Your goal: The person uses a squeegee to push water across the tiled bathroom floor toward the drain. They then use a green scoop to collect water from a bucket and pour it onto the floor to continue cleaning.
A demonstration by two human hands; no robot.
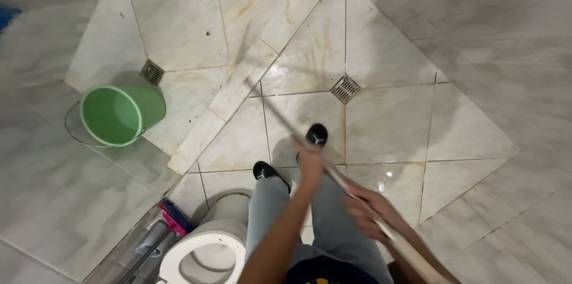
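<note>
Both hands, left (311, 162) and right (368, 209), have a closed grip on one long handle (298, 135); green bucket (119, 114) well apart.

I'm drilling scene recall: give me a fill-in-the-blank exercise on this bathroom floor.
1. Both hands, left hand and right hand, grip one long ____.
2. The bucket by the wall is ____ in colour.
3. The floor has ____ metal drain grates.
4. Beside the toilet lies a ____ brush.

Missing words: handle; green; two; pink
</note>
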